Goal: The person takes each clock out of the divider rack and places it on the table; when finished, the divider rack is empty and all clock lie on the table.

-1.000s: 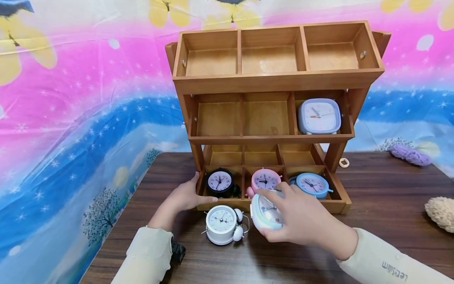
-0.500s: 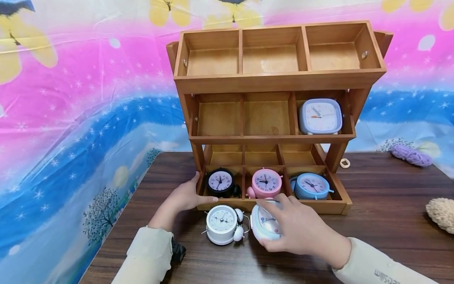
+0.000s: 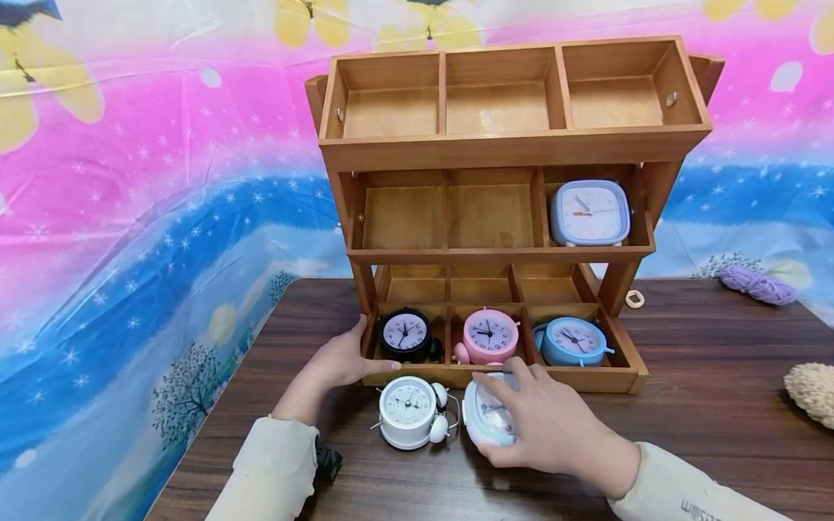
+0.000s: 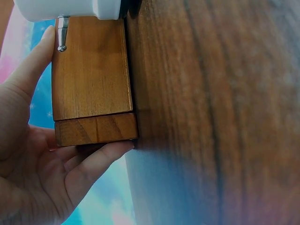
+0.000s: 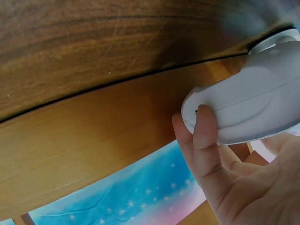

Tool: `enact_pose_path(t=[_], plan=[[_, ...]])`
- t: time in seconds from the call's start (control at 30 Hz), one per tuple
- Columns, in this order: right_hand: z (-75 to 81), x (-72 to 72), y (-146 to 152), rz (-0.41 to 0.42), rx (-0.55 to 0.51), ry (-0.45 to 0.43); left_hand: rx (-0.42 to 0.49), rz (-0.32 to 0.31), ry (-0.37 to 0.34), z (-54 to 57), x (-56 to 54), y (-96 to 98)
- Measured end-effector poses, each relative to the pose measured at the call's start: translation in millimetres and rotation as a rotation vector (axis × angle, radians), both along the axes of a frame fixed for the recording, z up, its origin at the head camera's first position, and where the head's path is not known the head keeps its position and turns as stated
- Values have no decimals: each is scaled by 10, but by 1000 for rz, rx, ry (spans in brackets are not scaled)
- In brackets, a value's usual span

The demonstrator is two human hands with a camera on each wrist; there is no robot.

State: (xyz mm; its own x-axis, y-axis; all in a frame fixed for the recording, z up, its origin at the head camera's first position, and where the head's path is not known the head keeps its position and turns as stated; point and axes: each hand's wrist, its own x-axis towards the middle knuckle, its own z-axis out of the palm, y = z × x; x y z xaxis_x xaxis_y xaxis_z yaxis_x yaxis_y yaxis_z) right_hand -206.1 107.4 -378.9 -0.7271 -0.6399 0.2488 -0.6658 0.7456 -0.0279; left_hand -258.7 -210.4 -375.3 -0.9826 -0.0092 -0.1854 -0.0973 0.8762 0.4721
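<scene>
My right hand holds a white and pale-blue alarm clock, thumb and fingers on its sides, just in front of the bottom tray. In the right wrist view, fingertips rest on the end of the clock's white casing. My left hand grips the left front corner of the wooden rack; the left wrist view has its thumb and fingers about the tray's end. Between the hands, a white twin-bell clock lies on the table, bells to the right. Black, pink and blue clocks occupy the lowest compartments.
A lavender square clock sits in the middle tier's right compartment. To the right on the dark table lie purple yarn, a small wooden ring and a beige fluffy ball. A patterned cloth hangs behind.
My right hand has moved down and slightly left with the white and pale-blue clock, away from the pink clock. The left hand stays on the rack's corner.
</scene>
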Motion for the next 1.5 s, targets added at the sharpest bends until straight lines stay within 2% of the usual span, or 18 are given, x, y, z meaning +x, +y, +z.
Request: enact_pose_path(t=[0.87, 1.1, 1.5], plan=[[-99, -18, 6, -51, 51, -164, 11, 7, -3, 12, 9, 13], [-125, -26, 14, -70, 66, -183, 6, 4, -4, 4, 7, 5], [-149, -9, 30, -54, 71, -178, 3, 7, -9, 10, 13, 13]])
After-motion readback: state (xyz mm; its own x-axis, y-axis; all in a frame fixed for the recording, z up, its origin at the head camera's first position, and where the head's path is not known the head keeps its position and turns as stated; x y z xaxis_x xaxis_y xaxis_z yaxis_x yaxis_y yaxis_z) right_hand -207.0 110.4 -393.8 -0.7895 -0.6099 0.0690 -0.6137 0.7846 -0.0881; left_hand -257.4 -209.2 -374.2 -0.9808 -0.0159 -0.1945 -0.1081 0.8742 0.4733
